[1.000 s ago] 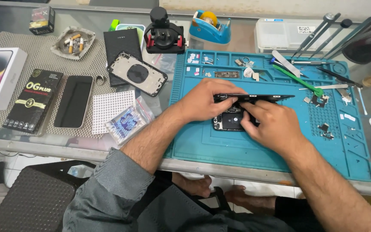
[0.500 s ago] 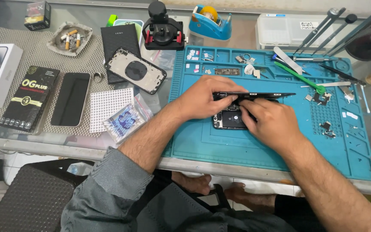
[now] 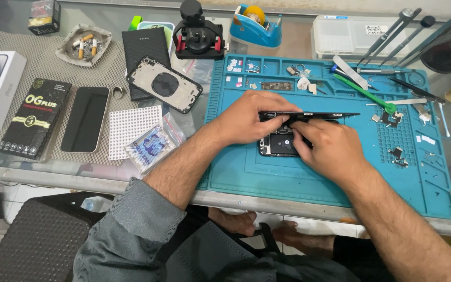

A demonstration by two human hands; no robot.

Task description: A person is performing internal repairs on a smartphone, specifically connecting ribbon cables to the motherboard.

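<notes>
Currently mid-repair | your left hand [image 3: 249,117] pinches the lifted screen panel [image 3: 314,114] edge-up | right hand [image 3: 324,146] fingers pressed inside opened phone body [image 3: 277,145], mat [image 3: 309,180] centre | screen unseated, small parts loose along mat's far edge.

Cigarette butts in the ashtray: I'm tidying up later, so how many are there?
3, all in the ashtray at the table's far left: two side by side, one above them. Ash may hide more.
</notes>
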